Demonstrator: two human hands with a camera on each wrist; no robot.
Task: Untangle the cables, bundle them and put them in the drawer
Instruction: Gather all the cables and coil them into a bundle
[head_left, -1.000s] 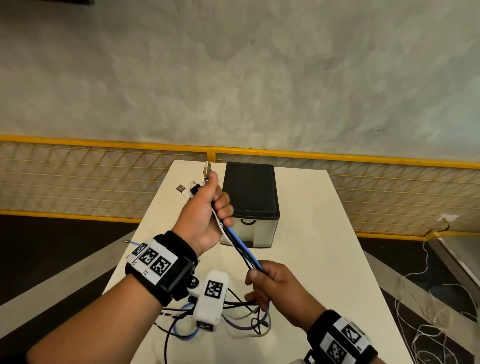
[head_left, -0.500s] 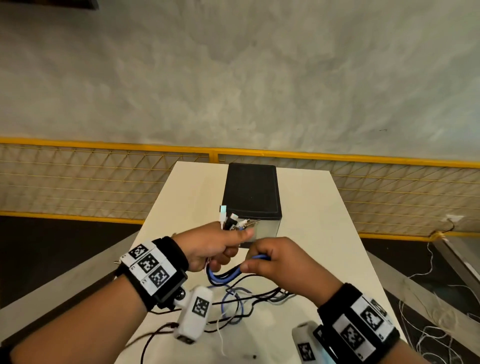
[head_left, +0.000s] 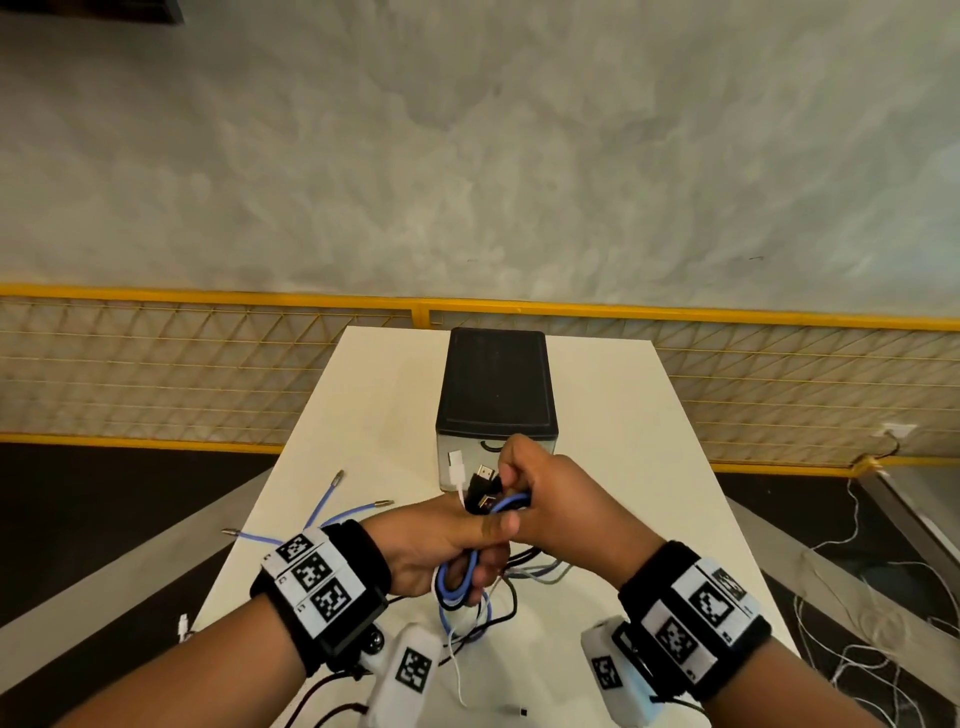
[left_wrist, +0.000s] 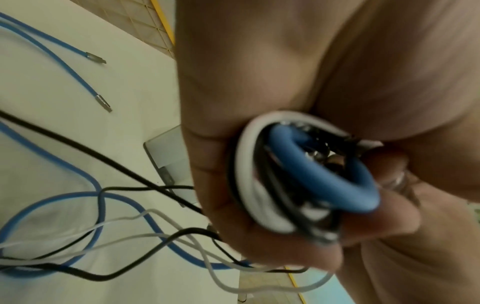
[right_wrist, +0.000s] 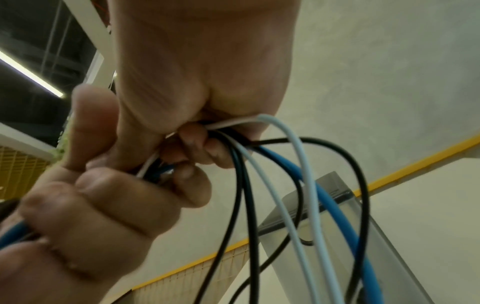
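Blue, black and white cables are gathered into a cable bundle (head_left: 480, 488), its plugs sticking up between my two hands. My left hand (head_left: 441, 540) grips the folded loops (left_wrist: 311, 174) in its fist; a blue loop (head_left: 457, 579) hangs below it. Pressed against the left fist, my right hand (head_left: 550, 493) grips the same strands (right_wrist: 259, 156), which trail down to the table. The black-topped drawer box (head_left: 496, 384) stands just behind the hands with its drawer shut.
Loose blue cable ends (head_left: 332, 491) fan out on the white table (head_left: 623, 415) to the left of my left wrist. More slack cable (head_left: 488, 623) lies under my hands. A yellow mesh fence (head_left: 156, 364) runs behind the table.
My left hand came down from its raised position. My right hand moved up to meet it, folding the stretched cables into a loop. Both hands now sit together before the drawer box.
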